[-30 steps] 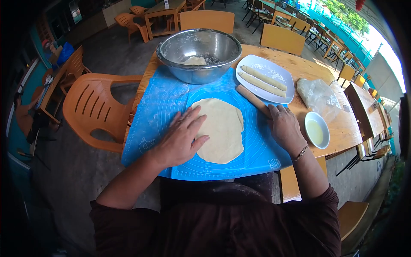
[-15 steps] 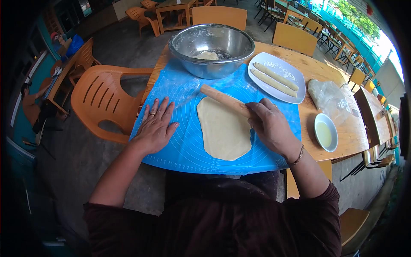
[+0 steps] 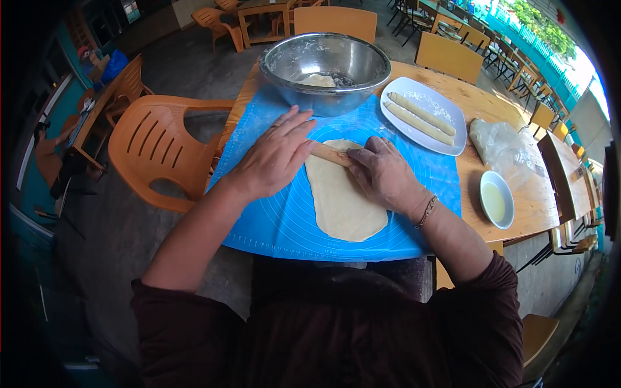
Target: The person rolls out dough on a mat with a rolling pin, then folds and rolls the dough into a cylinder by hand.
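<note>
A flattened sheet of dough lies on the blue baking mat, partly covered by the wooden rolling pin across its upper part. My left hand is over the pin's left end, palm down with its fingers stretched out. Curled over the other end of the pin is my right hand, which hides that end. Beyond the hands, a steel bowl holds some pale dough. Two rolled dough strips lie side by side on a white plate dusted with flour.
To the right on the wooden table are a small bowl of pale yellow liquid and a clear plastic bag. An orange chair stands against the table's left side. A seated person is at the far left.
My left hand has lifted off the mat and moved right and up onto the pin's left end. My right hand has shifted left along the pin, which now lies a little lower on the dough.
</note>
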`<state>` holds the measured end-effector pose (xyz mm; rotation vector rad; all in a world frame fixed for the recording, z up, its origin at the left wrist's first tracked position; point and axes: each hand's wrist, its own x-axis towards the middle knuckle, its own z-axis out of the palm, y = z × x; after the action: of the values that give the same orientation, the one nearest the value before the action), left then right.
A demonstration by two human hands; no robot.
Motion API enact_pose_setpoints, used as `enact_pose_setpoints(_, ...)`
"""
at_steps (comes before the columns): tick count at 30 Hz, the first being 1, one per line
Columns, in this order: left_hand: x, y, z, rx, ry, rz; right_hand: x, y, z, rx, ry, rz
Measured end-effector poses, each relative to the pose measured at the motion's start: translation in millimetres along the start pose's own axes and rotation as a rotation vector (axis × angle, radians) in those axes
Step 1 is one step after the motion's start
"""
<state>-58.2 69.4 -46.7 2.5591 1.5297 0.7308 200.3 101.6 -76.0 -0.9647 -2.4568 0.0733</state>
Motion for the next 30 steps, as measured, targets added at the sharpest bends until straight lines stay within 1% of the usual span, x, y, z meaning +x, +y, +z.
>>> enact_pose_setpoints(2, 21.1, -2.7, 17.0, -0.094, -0.171, -0.016, 7.7, 3.5, -2.4, 0.130, -0.053, 0.082)
enact_pose_setpoints(3, 27.8, -0.2, 23.1, -0.094, -0.170, -0.011, 11.5, 7.5, -0.3, 0.128, -0.050, 0.084)
enact_pose_setpoints(5, 37.3, 3.2, 33.1, -0.111, -0.387, -0.141, 17.1, 15.7, 8.4, 0.129, -0.107, 0.182)
enact_pose_setpoints(6, 36.1, 1.9, 37.0, -0.112, -0.387, -0.139, 15.9, 14.9, 9.4, 0.127, -0.106, 0.183)
enact_pose_setpoints(8, 27.0, -0.5, 42.2, -0.033, -0.331, -0.088, 10.7, 9.8, 13.1, 0.171, 0.012, 0.125)
enact_pose_setpoints(9, 20.5, 0.1, 39.4, -0.033, -0.335, -0.088, 6.5, 4.0, 14.8, 0.175, 0.011, 0.128)
enact_pose_setpoints(11, 6.0, 3.3, 28.4, -0.119, -0.319, -0.063, -1.1, -8.2, 16.3, 0.155, 0.055, 0.096)
enact_pose_setpoints(15, -13.3, 8.6, 23.2, -0.154, -0.332, -0.072, -7.8, -13.7, 18.7, 0.135, 0.021, 0.087)
enact_pose_setpoints(17, -24.0, 13.2, 25.6, -0.104, -0.257, -0.031, -14.5, -20.6, 19.4, 0.030, 0.059, 0.022)
enact_pose_setpoints(18, -29.9, 13.6, 26.7, -0.106, -0.257, -0.031, -17.4, -23.5, 19.1, 0.030, 0.057, 0.022)
enact_pose_setpoints(20, -42.6, 13.8, 29.2, -0.088, -0.171, 0.050, -24.0, -29.1, 17.2, -0.023, 0.081, -0.020)
enact_pose_setpoints(23, -54.5, 20.2, 25.7, -0.080, -0.157, 0.058, -31.0, -33.2, 10.0, -0.032, 0.013, -0.026)
enact_pose_setpoints(27, -65.9, 21.1, 22.9, -0.092, -0.172, 0.061, -36.3, -41.7, 1.4, -0.026, -0.007, -0.036)
enact_pose_setpoints(30, -74.2, 22.8, 21.1, -0.085, -0.129, 0.116, -39.2, -49.6, -5.3, -0.017, -0.044, -0.024)
